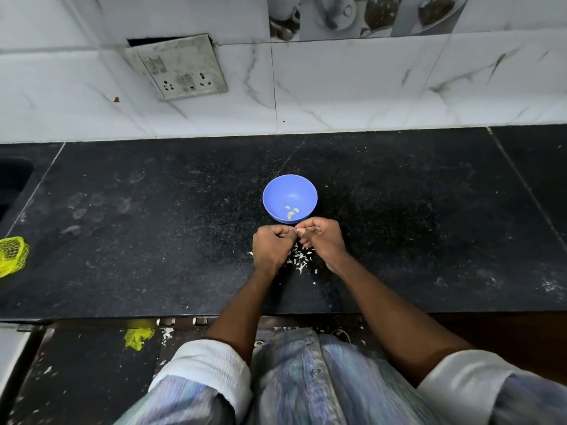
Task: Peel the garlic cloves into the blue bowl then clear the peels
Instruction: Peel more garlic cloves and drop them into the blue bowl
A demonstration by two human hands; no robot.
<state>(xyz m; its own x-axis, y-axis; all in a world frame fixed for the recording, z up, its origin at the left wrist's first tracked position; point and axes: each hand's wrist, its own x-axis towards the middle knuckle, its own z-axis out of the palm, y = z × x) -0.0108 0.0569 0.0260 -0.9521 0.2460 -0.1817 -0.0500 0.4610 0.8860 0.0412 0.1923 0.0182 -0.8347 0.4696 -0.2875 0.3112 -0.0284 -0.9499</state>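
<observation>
The black counter (399, 210) runs wide from left to right, its front edge just ahead of the person's body and its back edge against the tiled wall (337, 87). There is plenty of bare stone on both sides of the work. Far off at the left edge lies a yellow mesh bag (12, 254), well apart from everything else.

The blue bowl (276, 191) stands near the middle of the counter, straight ahead of the hands and just beyond them, its near rim almost touching the knuckles. A few peeled cloves (291, 211) lie at the bottom, toward the near side.

The left hand (271, 248) and the right hand (322, 237) are close together, fingers curled, meeting at the fingertips. Between them they pinch one small garlic clove (299, 230), pale and barely showing; I cannot tell which way its long axis runs. It sits right at the bowl's near rim, so I'd judge that dropping it in needs only a short push forward, and the right hand looks slightly nearer the bowl.

Under and between the wrists lies a scatter of white peels (299, 259), just on the near side of the hands, a few bits strayed toward the counter's front edge. Sweeping them up later could knock some over that edge, I'd say.
</observation>
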